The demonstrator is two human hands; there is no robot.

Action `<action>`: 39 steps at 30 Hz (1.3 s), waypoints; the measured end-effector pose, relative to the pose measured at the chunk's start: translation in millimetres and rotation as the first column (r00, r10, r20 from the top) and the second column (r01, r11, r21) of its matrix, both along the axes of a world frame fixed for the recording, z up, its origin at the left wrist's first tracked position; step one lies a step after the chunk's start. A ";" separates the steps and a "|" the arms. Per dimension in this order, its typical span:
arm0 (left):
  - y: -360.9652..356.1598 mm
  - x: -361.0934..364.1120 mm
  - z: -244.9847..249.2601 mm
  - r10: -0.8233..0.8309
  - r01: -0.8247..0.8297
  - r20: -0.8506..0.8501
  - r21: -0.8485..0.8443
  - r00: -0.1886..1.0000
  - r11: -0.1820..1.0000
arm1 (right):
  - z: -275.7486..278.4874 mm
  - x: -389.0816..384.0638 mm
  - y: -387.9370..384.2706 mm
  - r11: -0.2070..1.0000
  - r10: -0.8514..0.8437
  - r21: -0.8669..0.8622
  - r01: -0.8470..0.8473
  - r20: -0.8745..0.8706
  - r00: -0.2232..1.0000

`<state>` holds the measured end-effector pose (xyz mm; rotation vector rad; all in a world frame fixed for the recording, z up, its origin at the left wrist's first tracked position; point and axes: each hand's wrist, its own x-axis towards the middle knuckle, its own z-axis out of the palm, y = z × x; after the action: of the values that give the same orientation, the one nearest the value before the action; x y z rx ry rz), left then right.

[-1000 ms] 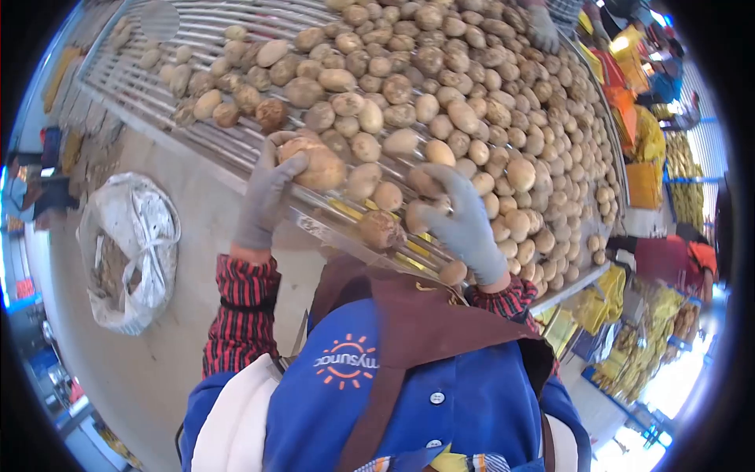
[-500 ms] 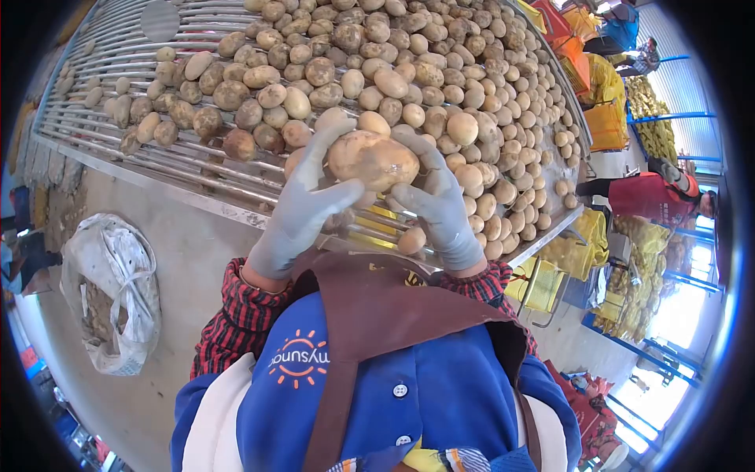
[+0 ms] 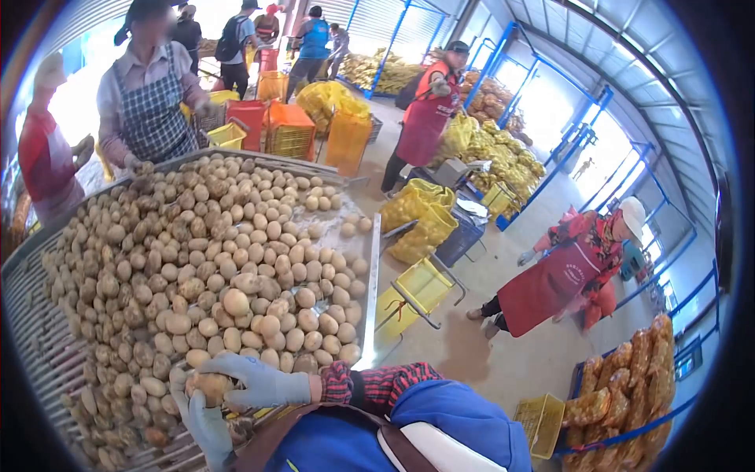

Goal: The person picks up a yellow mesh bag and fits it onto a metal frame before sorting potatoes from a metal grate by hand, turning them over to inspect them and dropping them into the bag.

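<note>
A large brownish potato (image 3: 211, 388) is held between both my hands at the lower left, above the edge of the potato pile. My right hand (image 3: 263, 381), in a grey glove, reaches in from the right with its fingers round the top and side of it. My left hand (image 3: 203, 425), also gloved, curls round its left and lower side. Many potatoes (image 3: 228, 259) lie heaped close by on a slatted metal table (image 3: 39, 334), some brown with dirt. Part of the held potato is hidden by the gloves.
A yellow crate stand (image 3: 417, 291) is right of the table's metal edge. One person in a red apron (image 3: 550, 287) is at the right, another (image 3: 429, 118) farther back. A person in a checked apron (image 3: 157, 110) is across the table. Filled net sacks (image 3: 629, 385) stand lower right.
The camera view has swung to the right and up, showing more of the hall. Both my hands still hold the large potato, now at the lower left of the view.
</note>
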<state>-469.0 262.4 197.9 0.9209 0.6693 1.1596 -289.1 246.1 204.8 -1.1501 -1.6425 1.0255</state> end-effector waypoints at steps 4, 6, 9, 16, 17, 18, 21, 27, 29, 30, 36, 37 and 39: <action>4.1 16.2 12.2 -0.102 0.101 -0.067 -0.018 0.993 0.995 | 18.5 11.2 -15.3 0.996 -0.090 -0.010 0.090 -0.005 0.996; 1.9 20.9 18.3 -0.115 0.111 0.001 -0.289 0.993 0.951 | 14.2 17.3 -18.2 0.992 -0.117 -0.052 0.116 -0.017 0.993; 2.5 23.5 24.7 -0.226 0.268 0.161 -0.326 0.961 0.906 | 20.8 27.8 -22.2 0.969 -0.154 -0.217 0.120 -0.145 0.977; -5.8 38.2 -26.5 -0.156 0.313 0.487 -0.260 0.859 0.913 | 11.3 13.0 -23.0 0.969 -0.205 -0.130 0.209 0.038 0.978; -3.7 29.1 -48.3 -0.115 0.210 0.326 -0.274 0.938 0.938 | 12.2 10.4 -23.9 0.970 -0.202 -0.127 0.205 0.036 0.979; -4.4 27.8 -49.0 -0.089 0.156 0.243 -0.271 0.966 0.950 | 13.1 8.4 -23.9 0.969 -0.246 0.043 0.242 0.150 0.958; -16.4 21.9 -47.0 -0.044 0.114 -0.209 0.333 0.977 0.936 | 4.8 5.8 -21.4 0.900 -0.364 0.366 0.236 0.334 0.870; -6.2 39.6 -1.2 -0.188 0.442 0.549 -0.376 0.815 0.814 | -27.0 15.6 2.4 0.984 -0.162 0.133 0.115 0.433 0.886; -1.1 31.3 -50.9 -0.235 0.602 0.863 -0.095 0.447 0.793 | -29.1 36.2 13.2 0.973 -0.149 0.224 0.047 0.465 0.872; -2.4 36.5 -39.1 0.060 0.476 0.781 -0.437 0.621 0.764 | -28.3 47.6 20.0 0.970 -0.148 0.242 0.040 0.447 0.882; -10.8 27.9 2.5 0.106 0.417 0.759 -0.462 0.642 0.783 | 16.9 48.0 19.3 0.985 -0.169 -0.015 0.170 0.050 0.984; -9.7 26.8 -3.7 0.095 0.401 0.750 -0.452 0.655 0.797 | 21.6 37.1 18.0 0.981 -0.120 0.170 0.096 0.138 0.983; -14.8 29.0 -1.3 0.082 0.385 0.739 -0.439 0.668 0.812 | 26.4 10.1 14.8 0.906 -0.131 0.423 0.031 0.210 0.969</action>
<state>-440.0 247.6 196.6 -0.0547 0.2113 0.9659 -279.0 260.9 231.1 -1.0622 -1.8673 0.4588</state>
